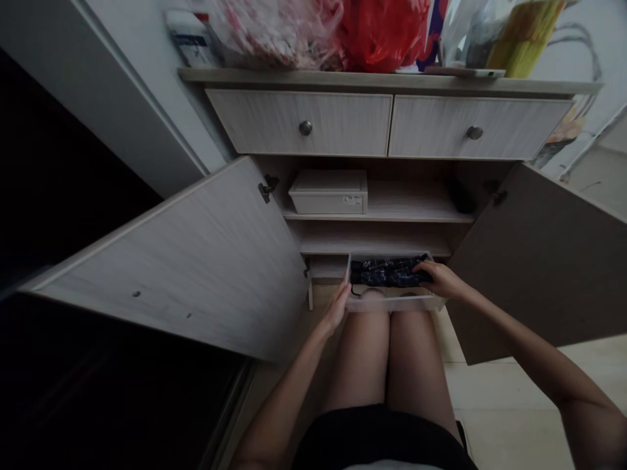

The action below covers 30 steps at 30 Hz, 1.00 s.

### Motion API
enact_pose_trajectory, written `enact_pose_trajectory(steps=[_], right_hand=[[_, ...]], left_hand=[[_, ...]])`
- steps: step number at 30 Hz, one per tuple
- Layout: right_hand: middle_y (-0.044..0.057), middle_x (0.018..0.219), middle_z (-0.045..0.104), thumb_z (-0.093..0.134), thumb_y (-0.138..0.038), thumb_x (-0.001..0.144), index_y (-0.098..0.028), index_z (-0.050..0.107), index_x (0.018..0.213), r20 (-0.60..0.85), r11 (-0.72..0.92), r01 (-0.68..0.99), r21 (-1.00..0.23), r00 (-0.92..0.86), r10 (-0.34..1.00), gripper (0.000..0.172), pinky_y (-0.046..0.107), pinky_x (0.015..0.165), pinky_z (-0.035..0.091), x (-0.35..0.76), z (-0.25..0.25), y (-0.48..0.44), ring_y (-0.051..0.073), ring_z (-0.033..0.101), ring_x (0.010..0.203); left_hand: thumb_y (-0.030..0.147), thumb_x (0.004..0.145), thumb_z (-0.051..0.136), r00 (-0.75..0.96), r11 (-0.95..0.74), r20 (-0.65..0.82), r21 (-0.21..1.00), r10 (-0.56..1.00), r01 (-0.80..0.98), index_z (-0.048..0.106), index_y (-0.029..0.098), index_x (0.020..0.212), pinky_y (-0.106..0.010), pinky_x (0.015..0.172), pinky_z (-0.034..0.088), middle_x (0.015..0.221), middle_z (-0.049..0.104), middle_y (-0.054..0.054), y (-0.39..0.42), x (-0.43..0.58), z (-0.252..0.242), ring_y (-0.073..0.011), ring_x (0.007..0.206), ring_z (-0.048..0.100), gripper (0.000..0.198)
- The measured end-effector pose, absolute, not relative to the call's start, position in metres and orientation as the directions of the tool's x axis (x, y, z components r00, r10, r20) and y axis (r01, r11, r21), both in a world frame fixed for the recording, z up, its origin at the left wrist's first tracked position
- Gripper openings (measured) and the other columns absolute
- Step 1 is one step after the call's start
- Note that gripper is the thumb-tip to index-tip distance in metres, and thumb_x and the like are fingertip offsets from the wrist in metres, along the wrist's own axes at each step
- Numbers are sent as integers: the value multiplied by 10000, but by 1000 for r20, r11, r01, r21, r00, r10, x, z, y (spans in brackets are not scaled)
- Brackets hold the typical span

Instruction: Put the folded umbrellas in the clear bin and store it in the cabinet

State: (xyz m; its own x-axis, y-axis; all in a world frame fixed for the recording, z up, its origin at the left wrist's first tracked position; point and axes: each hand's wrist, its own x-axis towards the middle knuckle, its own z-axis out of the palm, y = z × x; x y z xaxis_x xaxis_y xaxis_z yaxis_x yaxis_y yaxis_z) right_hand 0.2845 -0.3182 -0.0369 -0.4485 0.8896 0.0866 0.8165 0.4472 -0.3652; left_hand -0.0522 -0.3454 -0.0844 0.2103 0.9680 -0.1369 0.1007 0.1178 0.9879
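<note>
Black shorts point(377, 437), translucent box point(396, 303) gripped by left hand point(337, 308), dark folded bundle point(386, 271) inside, pale-lined, right hand point(441, 279) touching its end, grip unclear

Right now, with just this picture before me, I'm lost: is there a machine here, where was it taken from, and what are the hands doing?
There is no machine, just a person's two bare hands. The camera sits on their head, looking forward and down, so their legs show below. The left hand is against the left end of a shallow box. The right hand reaches its right end, fingers at a dark patterned bundle, perhaps a folded umbrella; how firmly it grips is unclear. Beyond is an open cabinet with a lidded white box on a shelf. On top stand a red bag and a white bottle.
</note>
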Motion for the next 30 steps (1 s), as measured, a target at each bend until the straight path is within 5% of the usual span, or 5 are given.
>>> enact_pose_trajectory(steps=[5, 10, 18, 25, 30], right_hand=[[128, 1122, 674, 739, -133, 739, -183, 711, 1097, 27, 480, 840, -253, -490, 871, 362, 394, 938, 505, 284, -37, -313, 289, 633, 1078], [112, 1116, 660, 707, -294, 836, -212, 711, 1144, 134, 532, 760, -373, -523, 842, 319, 394, 958, 510, 305, -22, -280, 250, 634, 1031], [289, 1352, 490, 599, -274, 914, -67, 535, 1362, 269, -286, 921, -264, 355, 896, 498, 536, 1019, 452, 383, 11, -173, 400, 492, 1281], [314, 1389, 478, 532, -135, 899, -41, 463, 1425, 50, -484, 832, -271, 514, 856, 539, 518, 1038, 424, 402, 10, -129, 374, 497, 1302], [308, 1345, 493, 584, -233, 926, -7, 470, 1387, 206, -475, 824, -310, 546, 812, 525, 446, 980, 437, 392, -2, -137, 380, 533, 1247]], left_hand=[[647, 913, 436, 201, 94, -116, 989, 973, 116, 340, 314, 1566, -473, 1268, 147, 1656, 235, 31, -346, -53, -87, -271, 1556, 145, 738], [651, 917, 425, 184, 122, -142, 985, 973, 120, 370, 276, 1554, -464, 1265, 175, 1650, 254, -6, -345, -51, -89, -273, 1543, 204, 742], [661, 917, 448, 191, 129, -142, 988, 971, 79, 372, 281, 1553, -500, 1261, 187, 1629, 322, -30, -342, -52, -90, -295, 1508, 306, 744], [689, 912, 439, 174, 150, -163, 985, 971, 83, 330, 268, 1573, -479, 1266, 196, 1605, 376, -26, -339, -53, -93, -290, 1518, 281, 792], [714, 900, 438, 157, 184, -195, 979, 968, 83, 303, 271, 1583, -512, 1240, 267, 1610, 370, -26, -339, -55, -93, -324, 1476, 367, 826]])
